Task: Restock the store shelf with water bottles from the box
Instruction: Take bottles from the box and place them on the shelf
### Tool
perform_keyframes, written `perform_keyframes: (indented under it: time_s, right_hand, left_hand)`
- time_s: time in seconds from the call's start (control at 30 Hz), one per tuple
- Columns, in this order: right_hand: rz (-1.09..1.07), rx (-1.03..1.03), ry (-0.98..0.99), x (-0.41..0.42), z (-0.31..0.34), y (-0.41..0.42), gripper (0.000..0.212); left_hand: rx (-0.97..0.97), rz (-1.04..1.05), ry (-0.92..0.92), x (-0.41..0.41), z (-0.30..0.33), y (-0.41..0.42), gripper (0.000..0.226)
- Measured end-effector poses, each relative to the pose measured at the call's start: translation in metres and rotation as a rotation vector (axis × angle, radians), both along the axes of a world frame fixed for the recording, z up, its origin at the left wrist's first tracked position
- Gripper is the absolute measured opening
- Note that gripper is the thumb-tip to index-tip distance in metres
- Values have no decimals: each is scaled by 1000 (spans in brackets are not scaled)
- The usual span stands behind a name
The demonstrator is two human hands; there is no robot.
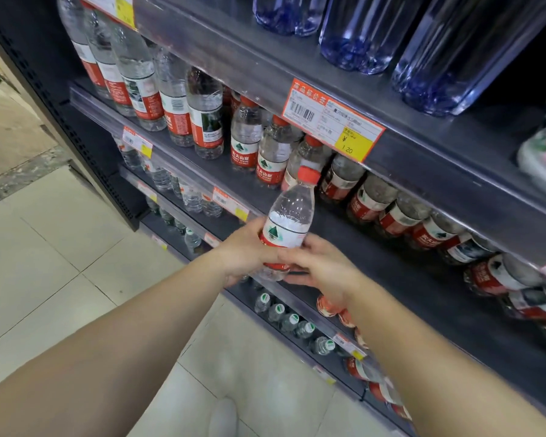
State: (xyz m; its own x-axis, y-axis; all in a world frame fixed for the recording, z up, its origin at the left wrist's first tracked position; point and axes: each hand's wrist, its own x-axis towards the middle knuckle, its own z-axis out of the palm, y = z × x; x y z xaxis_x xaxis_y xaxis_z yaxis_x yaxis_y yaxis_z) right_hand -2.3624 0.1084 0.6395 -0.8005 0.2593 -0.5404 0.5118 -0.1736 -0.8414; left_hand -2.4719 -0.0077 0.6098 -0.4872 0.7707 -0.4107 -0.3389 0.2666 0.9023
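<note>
both hands on 1 bottle: left hand grips its label, right hand wraps the base; full, slick, holding low; shelf gap at 2 o'clock.

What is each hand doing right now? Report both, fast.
Left hand: grips the water bottle low down.
Right hand: holds the same bottle near its base.

Two bare forearms reaching to mid-frame, hands meeting

The left hand enters from the lower left of the frame, fingers curled in a grip. The right hand comes from the lower right, fingers bent toward the left hand, their fingertips touching at centre frame.
</note>
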Motion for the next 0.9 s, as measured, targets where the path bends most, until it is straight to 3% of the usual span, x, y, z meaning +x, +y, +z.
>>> perform_keyframes:
  time_s: [0.13,0.23,0.33,0.43,0.57,0.77,0.9]
  right_hand:
    - [-115,69,59,7,2,22,33]
    - [-150,136,97,8,3,32,45]
    - [-231,308,175,6,-1,43,52]
    - [-336,441,130,-1,-9,51,50]
    - [-445,717,-36,-18,-18,56,51]
    - [-454,765,-75,-39,-30,61,69]
    - [-462,780,-65,-40,-33,65,67]
  left_hand:
    - [53,-94,95,5,19,23,75]
    - [78,-137,188,8,29,36,63]
    - [84,-66,216,9,23,42,75]
    - [16,57,226,8,16,40,95]
    - [-40,72,248,5,11,32,86]
    - [-141,78,232,-3,-5,7,77]
    - [-139,70,219,-5,-7,1,74]
